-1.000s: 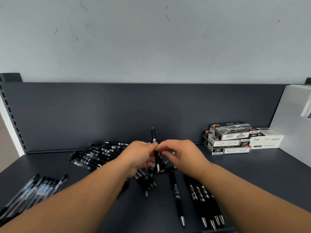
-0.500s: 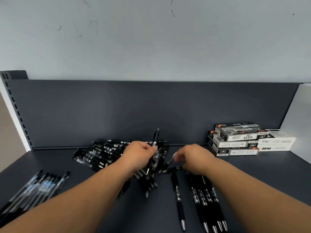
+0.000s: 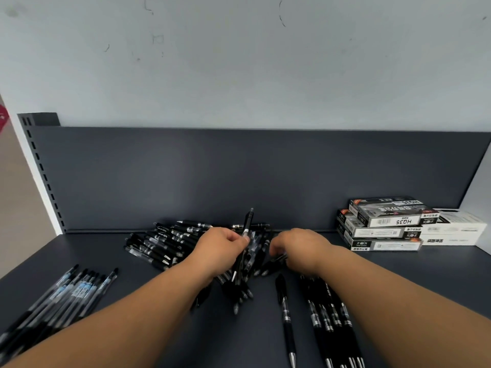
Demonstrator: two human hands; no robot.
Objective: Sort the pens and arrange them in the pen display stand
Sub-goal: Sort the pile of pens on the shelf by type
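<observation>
Sorting looks about half done on the shelf (image 3: 79,256). A big mixed pile of pens (image 3: 164,243) lies in the middle, with clear pens (image 3: 66,296) lined up at 8 o'clock and black pens (image 3: 326,314) at 5. No stand shows. The boxes (image 3: 385,221) at 3 look shut. The hands are apart. The left hand (image 3: 220,245) pinches one pen (image 3: 248,221). The right hand (image 3: 300,248) digs in the pile, and I cannot tell its grip.

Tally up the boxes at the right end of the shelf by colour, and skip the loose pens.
Dark-topped boxes: 3, in one stack
White boxes: 2, apparently stacked right beside them
Total: 5 boxes
</observation>
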